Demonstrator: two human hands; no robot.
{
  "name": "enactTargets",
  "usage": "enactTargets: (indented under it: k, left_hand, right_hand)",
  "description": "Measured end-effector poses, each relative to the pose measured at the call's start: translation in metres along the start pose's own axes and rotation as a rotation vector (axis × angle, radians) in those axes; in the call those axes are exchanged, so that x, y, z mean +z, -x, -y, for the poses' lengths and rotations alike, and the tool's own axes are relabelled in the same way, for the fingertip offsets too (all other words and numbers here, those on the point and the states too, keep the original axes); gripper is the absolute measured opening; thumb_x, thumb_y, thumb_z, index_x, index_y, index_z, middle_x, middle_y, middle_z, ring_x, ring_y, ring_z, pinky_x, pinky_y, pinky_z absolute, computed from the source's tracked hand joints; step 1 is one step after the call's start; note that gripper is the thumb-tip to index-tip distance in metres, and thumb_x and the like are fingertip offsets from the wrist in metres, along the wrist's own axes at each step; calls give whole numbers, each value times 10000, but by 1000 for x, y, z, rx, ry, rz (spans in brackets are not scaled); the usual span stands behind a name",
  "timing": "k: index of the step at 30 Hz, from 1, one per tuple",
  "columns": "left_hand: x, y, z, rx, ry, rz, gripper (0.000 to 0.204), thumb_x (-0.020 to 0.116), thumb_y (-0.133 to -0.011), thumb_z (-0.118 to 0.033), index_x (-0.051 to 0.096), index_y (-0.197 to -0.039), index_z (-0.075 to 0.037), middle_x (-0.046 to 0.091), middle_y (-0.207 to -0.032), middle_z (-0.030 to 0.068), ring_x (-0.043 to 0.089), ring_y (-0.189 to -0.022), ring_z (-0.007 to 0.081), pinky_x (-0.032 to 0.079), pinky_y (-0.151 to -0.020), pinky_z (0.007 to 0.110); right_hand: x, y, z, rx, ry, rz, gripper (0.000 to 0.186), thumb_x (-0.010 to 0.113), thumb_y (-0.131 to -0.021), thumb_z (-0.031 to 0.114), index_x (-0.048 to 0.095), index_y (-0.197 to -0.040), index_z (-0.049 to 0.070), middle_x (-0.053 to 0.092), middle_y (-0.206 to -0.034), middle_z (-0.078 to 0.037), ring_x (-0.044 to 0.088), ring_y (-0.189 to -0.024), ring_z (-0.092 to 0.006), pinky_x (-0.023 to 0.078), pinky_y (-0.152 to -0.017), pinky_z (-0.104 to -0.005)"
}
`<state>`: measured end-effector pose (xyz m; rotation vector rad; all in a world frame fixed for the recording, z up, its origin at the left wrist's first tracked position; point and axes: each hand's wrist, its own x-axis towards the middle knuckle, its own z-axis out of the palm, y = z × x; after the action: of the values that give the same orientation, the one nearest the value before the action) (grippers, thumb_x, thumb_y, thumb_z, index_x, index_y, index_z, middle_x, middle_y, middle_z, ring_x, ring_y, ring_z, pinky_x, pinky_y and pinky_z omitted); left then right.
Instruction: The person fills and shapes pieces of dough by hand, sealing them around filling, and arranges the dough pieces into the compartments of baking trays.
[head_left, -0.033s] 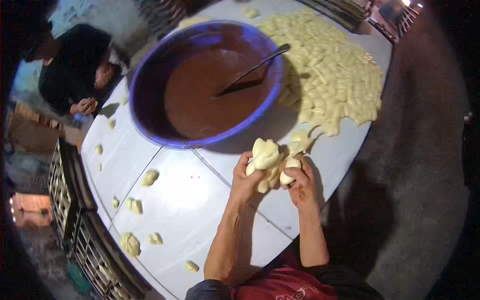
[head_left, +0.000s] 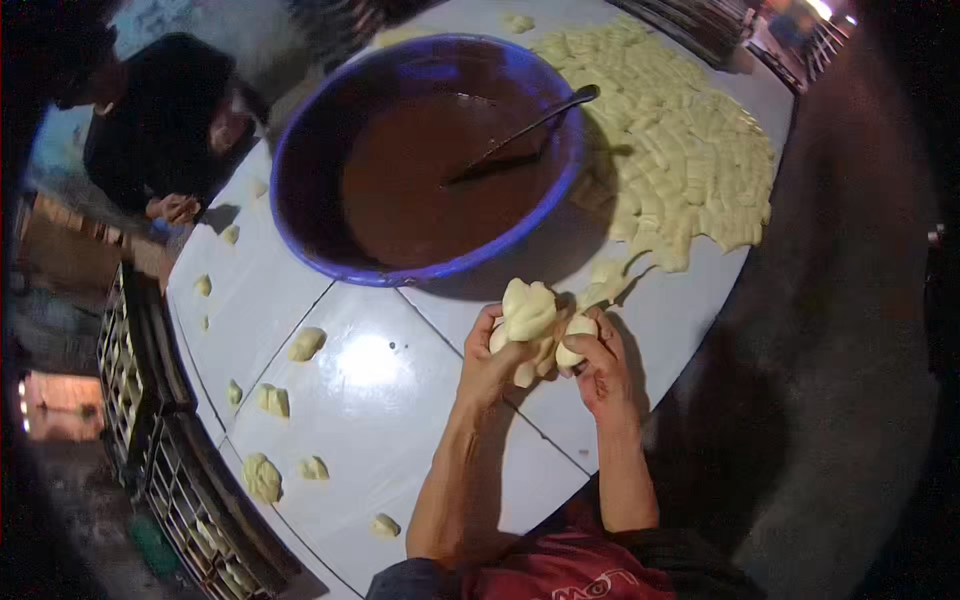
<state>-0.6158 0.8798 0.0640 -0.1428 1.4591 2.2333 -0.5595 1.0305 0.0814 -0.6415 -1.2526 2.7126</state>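
Note:
My left hand (head_left: 490,360) holds a cluster of pale yellow dough pieces (head_left: 528,312) just above the white table (head_left: 380,420). My right hand (head_left: 600,365) grips one small dough piece (head_left: 575,340) at the cluster's right side. Both hands meet in front of a large blue basin (head_left: 300,130) filled with brown liquid (head_left: 430,180). A dark ladle (head_left: 520,130) rests in the liquid, its handle over the right rim. A wide heap of cut dough pieces (head_left: 680,150) lies on the table right of the basin.
Several loose dough lumps (head_left: 262,475) are scattered over the table's left half. Dark plastic crates (head_left: 190,490) stand on the floor at lower left. Another person in dark clothes (head_left: 150,120) crouches at the upper left, a hand (head_left: 175,208) near the table edge.

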Motion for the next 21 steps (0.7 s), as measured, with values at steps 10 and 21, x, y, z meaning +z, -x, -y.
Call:
enactTargets:
  k: [10,21]
  left_hand:
    - [-143,77,-125,481,115,-278,488,598,-761,-67,494,-1238,-51,629,-1054,103,633,-925,175,545,-754,305]
    - [-290,82,-221,709,9,-286,566,647,-856,-176,434,-1364,-46,586,-1156,129,623,-1001,229,563,-803,367]
  right_hand:
    - [168,9,-57,123,402,684,207,716,-851,101,519,-912,85,646,-863,-24,559,-767,-57,439,-634,-216]
    - [182,10,-127,280,720,622,228,722,-863,202,521,-923,115,659,-814,-24,566,-649,-43,431,-528,-181]
